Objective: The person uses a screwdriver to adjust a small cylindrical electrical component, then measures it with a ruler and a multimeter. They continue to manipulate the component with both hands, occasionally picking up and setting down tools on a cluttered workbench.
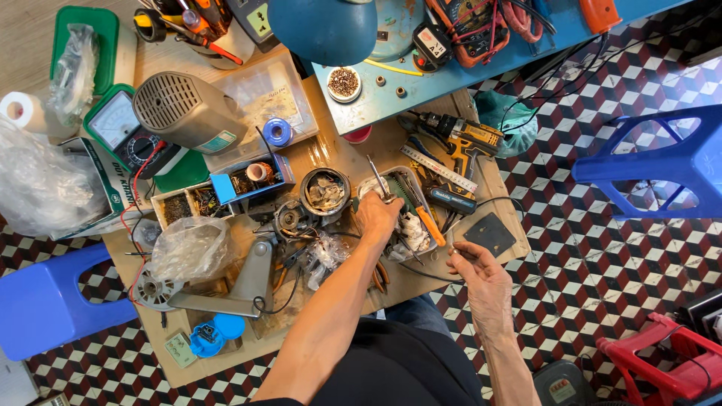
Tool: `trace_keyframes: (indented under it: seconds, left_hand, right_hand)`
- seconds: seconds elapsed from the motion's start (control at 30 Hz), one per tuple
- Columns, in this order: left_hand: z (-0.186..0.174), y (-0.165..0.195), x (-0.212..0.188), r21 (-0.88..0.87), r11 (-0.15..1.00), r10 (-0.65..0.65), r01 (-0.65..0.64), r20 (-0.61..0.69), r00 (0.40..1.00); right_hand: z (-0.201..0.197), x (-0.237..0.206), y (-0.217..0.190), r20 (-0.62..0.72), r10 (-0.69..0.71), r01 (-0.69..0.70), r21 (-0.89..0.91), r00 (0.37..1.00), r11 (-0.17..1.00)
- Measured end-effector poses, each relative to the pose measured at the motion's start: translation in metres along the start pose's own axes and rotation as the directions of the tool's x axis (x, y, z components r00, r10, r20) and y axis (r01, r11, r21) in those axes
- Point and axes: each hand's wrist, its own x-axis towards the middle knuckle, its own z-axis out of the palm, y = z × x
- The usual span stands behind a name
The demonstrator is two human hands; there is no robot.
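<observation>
My left hand (378, 216) reaches over the wooden worktop and grips a thin metal tool (374, 170) whose tip points away from me. It hovers at the near left edge of a clear plastic tray (419, 194) filled with hand tools, among them an orange-handled screwdriver (430, 225). A round metal motor shell (325, 192) sits just left of that hand. My right hand (481, 280) is lower right, by the board's front edge. Its fingertips are pinched on what looks like the end of a thin dark wire (425, 274), close to a black square pad (490, 233).
A cordless drill (462, 139) and steel ruler (438, 169) lie beyond the tray. To the left are a grey motor housing (188, 113), a green meter (120, 131), a crumpled plastic bag (192, 244) and a grey fan stand (241, 286). Blue stools (662, 162) flank the bench.
</observation>
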Motion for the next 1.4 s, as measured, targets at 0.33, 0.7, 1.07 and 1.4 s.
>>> trace_keyframes:
  seconds: [0.33, 0.7, 1.07, 1.4]
  left_hand:
    - [0.001, 0.001, -0.016, 0.073, 0.997, -0.02, 0.022, -0.033, 0.999]
    - [0.004, 0.006, -0.026, 0.096, 0.995, -0.033, 0.028, 0.048, 0.998]
    - [-0.012, -0.02, -0.057, -0.72, 0.683, 0.116, 0.126, 0.277, 0.954]
    - [-0.039, -0.017, -0.086, -0.856, 0.392, 0.198, 0.336, 0.435, 0.878]
  right_hand:
    - [-0.008, -0.012, -0.009, 0.051, 0.099, -0.108, 0.219, 0.994, 0.97]
    - [-0.02, -0.022, -0.017, 0.141, 0.127, -0.184, 0.547, 0.982, 0.817]
    - [-0.028, -0.018, -0.019, 0.033, 0.041, -0.052, 0.494, 0.999, 0.868]
    - [0.013, -0.015, -0.033, 0.068, -0.058, 0.031, 0.338, 0.996, 0.941]
